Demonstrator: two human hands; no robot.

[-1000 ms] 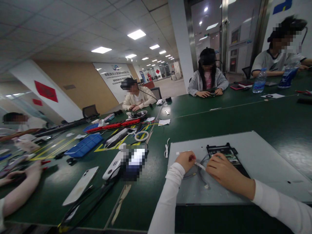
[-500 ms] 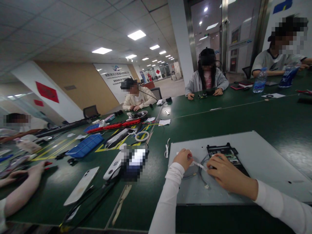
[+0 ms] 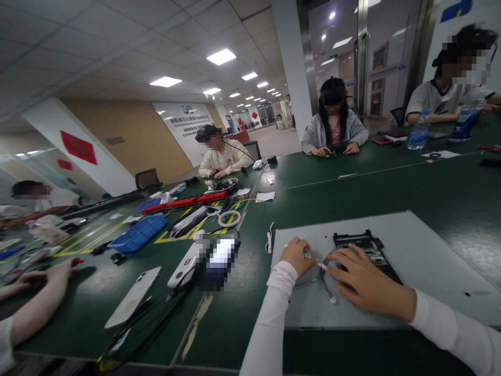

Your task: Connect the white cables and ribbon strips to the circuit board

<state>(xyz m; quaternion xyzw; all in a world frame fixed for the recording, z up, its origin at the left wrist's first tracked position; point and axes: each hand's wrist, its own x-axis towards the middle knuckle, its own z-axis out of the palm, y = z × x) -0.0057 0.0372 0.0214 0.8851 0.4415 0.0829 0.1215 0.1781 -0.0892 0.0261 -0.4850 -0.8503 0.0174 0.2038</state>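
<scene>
A thin grey cable [image 3: 324, 285] with a small pale connector at its end lies on a flat grey metal panel [image 3: 426, 261]. Across the cable runs a short white strip [image 3: 321, 266], likely tape. My left hand [image 3: 296, 257] is closed in a pinch at the strip's left end. My right hand [image 3: 362, 279] has its fingers apart, the fingertips beside the strip's other end and the cable; whether they touch is unclear. Beyond it, a black frame with a green circuit board [image 3: 378, 256] sits on the panel, partly hidden by my right hand.
Left of the panel lie a white strap [image 3: 269, 237], a pixelated lit device [image 3: 219, 263], a white handheld device [image 3: 185, 265] with black cables and a white phone [image 3: 133, 296]. A blue tray [image 3: 139, 232] stands farther back. Another person's arm [image 3: 47, 292] reaches in at left; several people sit around.
My right hand's fingers have spread from a tighter curl beside the strip. The strip now lies lower across the cable. My left hand has barely moved.
</scene>
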